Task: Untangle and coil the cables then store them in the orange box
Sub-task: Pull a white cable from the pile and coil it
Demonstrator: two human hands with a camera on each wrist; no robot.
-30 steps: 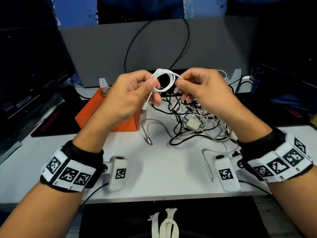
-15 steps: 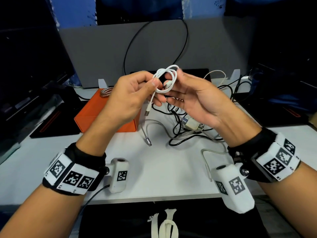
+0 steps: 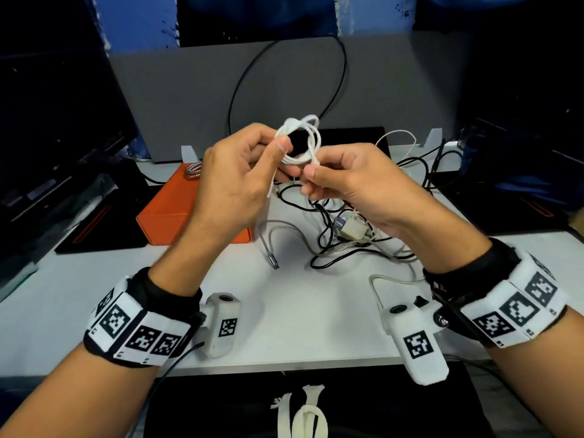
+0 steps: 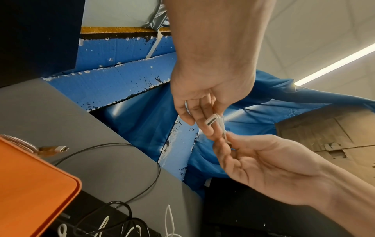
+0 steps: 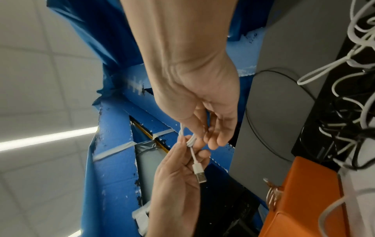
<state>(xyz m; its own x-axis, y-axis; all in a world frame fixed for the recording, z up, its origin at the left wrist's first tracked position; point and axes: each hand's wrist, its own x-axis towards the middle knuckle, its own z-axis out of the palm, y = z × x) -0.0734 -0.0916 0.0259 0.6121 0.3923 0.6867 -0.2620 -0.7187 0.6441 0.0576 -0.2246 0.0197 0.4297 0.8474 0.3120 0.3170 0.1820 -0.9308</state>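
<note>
We held the white coil (image 3: 300, 142) in the air above the tangle (image 3: 354, 222), right of the box (image 3: 167, 213). Our left hand (image 3: 234, 181) pinched its left edge between thumb and fingers. Half a second before, our right hand (image 3: 354, 181) had lain palm-up and open beneath the coil; now it had turned over, fingers curled, pinching the coil's bottom, the plug (image 5: 199, 174) dangling.
</note>
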